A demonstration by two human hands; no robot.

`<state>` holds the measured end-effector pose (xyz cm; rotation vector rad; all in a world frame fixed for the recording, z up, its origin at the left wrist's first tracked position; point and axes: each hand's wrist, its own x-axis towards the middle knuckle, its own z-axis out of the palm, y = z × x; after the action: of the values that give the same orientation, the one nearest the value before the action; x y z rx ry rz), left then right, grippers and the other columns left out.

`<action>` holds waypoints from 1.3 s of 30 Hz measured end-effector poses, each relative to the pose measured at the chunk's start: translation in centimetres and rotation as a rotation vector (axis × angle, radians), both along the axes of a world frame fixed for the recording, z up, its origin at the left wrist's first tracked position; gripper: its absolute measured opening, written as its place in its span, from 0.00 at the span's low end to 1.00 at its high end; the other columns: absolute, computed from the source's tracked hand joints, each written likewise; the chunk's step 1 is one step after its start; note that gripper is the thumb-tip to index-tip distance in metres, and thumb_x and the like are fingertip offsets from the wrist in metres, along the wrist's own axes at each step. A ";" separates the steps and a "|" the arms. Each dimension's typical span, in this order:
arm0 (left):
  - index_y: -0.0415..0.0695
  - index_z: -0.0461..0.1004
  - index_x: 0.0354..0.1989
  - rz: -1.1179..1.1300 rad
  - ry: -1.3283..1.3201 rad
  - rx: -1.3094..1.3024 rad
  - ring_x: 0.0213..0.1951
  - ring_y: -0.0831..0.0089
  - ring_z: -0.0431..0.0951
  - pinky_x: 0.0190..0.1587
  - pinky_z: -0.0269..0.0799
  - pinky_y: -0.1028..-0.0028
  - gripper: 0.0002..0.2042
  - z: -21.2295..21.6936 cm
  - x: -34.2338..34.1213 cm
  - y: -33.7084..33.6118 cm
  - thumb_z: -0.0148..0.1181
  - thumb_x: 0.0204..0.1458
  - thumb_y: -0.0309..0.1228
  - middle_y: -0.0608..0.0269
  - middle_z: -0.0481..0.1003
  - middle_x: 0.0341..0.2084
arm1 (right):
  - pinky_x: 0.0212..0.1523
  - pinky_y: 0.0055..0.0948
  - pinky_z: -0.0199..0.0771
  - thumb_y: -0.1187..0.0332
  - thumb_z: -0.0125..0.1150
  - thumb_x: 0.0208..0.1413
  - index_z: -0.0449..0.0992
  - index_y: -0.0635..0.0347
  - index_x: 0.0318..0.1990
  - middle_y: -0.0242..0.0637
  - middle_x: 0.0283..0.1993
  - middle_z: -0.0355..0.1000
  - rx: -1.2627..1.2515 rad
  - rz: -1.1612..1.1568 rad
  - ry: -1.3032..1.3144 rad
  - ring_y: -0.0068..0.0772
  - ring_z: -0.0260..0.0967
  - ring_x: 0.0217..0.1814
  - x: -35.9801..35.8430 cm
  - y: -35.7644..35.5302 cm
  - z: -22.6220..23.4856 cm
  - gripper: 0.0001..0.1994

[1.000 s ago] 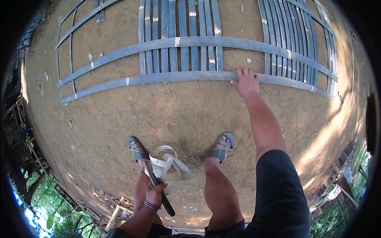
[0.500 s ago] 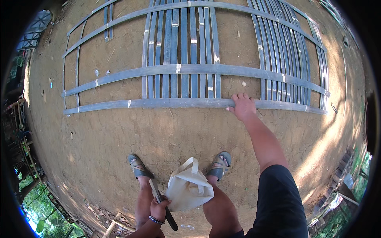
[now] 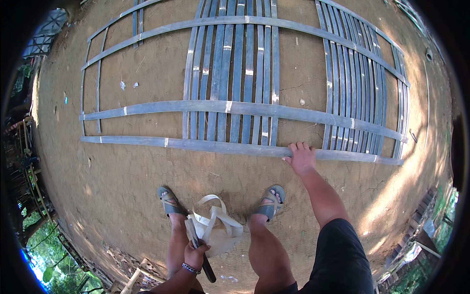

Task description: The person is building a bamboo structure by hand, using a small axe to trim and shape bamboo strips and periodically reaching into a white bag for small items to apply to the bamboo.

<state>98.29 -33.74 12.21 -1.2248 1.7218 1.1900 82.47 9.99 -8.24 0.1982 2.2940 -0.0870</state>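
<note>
The right hand point(image 3: 299, 158) lies flat, fingers spread, on the long grey split-bamboo slat point(image 3: 196, 145), probably light, springy, sharp-edged. The left hand point(image 3: 195, 255) is clenched round a dark-handled blade point(image 3: 200, 250).

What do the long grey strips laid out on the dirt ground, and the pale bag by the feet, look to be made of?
Long grey strips: probably split bamboo, weathered matt grey, with pale node bands at intervals. Pale bag: seemingly soft cloth or woven plastic; it slumps, with flat strap handles. Right hand rests on a strip.

Grey sandals point(image 3: 270, 203) on cracked dirt ground point(image 3: 122, 181); green foliage point(image 3: 36, 240) at lower left
</note>
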 end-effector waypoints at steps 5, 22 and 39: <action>0.43 0.74 0.31 -0.039 -0.005 0.020 0.26 0.80 0.70 0.33 0.65 0.75 0.10 -0.6 -4.3 -1.2 0.70 0.43 0.24 0.71 0.73 0.23 | 0.71 0.53 0.58 0.40 0.58 0.61 0.67 0.43 0.64 0.33 0.64 0.65 0.071 0.030 -0.039 0.38 0.57 0.73 1.7 0.6 -0.8 0.30; 0.42 0.74 0.35 -0.113 -0.086 0.104 0.31 0.79 0.73 0.37 0.69 0.76 0.13 0.4 -5.4 -2.7 0.72 0.43 0.23 0.70 0.75 0.27 | 0.76 0.51 0.50 0.46 0.60 0.62 0.54 0.39 0.75 0.34 0.77 0.52 0.074 -0.200 0.015 0.40 0.46 0.81 4.3 -1.8 -1.9 0.36; 0.42 0.75 0.34 -0.027 -0.073 0.122 0.30 0.79 0.72 0.37 0.67 0.76 0.11 -1.8 -8.8 -3.7 0.71 0.42 0.24 0.69 0.75 0.27 | 0.60 0.46 0.64 0.43 0.55 0.64 0.69 0.51 0.53 0.36 0.53 0.72 0.025 0.513 -0.065 0.36 0.69 0.61 0.7 2.5 -3.3 0.23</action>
<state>89.45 -37.40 10.38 -1.1539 1.5847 1.2013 83.15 12.47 -11.50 -0.3705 2.2116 0.2085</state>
